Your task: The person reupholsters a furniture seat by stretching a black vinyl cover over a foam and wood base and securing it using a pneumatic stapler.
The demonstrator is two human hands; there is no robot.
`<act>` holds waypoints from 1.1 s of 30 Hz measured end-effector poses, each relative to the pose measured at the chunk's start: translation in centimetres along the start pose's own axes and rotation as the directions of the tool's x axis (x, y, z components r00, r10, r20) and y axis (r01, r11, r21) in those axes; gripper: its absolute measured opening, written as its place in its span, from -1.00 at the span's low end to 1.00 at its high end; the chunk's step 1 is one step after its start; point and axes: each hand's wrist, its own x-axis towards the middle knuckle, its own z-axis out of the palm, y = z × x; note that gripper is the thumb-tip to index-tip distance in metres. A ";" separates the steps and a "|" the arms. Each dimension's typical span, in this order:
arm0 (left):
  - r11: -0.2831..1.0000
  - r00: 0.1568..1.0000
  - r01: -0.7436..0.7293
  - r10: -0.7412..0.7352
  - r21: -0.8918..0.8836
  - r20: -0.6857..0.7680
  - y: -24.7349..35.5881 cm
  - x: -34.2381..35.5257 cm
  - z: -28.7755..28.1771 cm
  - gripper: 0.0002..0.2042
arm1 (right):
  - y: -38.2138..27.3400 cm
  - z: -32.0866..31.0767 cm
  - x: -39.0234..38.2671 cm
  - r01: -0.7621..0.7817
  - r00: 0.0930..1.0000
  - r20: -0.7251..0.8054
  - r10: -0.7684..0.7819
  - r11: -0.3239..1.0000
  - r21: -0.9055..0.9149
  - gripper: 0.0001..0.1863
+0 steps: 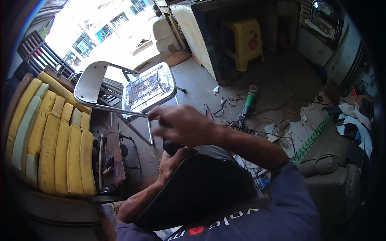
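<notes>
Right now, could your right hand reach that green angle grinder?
Probably not without leaning: the angle grinder lies on the floor beyond the right hand, though nothing large appears between them.

Grey floor [197, 89], green grinder [249, 103], probably scattered debris [309, 119]

Upper-left daylight glare, dim right, fisheye bending

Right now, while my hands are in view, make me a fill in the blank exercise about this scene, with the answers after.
1. Between the left hand and the right hand, the ____ one is higher in the picture.
2. The plastic stool is ____ in colour.
3. The folding chair stands to the ____ of the grinder in the picture.
4. The coiled hose is ____ in colour.

Missing words: right; yellow; left; green.
</notes>
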 end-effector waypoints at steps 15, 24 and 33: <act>0.895 0.966 -0.122 0.207 0.429 -0.156 -8.1 -0.1 -3.5 -0.72 | -1.2 6.1 -11.6 -0.286 0.837 -0.502 0.218 0.956 -0.062 -0.53; 0.904 0.867 0.067 -0.262 -0.421 -0.425 -0.8 -0.9 -0.8 -0.73 | -0.8 8.7 -19.1 -0.034 0.882 -0.465 -0.078 0.973 -0.227 -0.71; 0.866 0.784 -0.448 0.499 0.222 -0.370 2.8 2.9 7.0 -0.71 | 4.9 15.1 -16.5 -0.277 0.688 -0.600 0.408 0.912 0.302 -0.55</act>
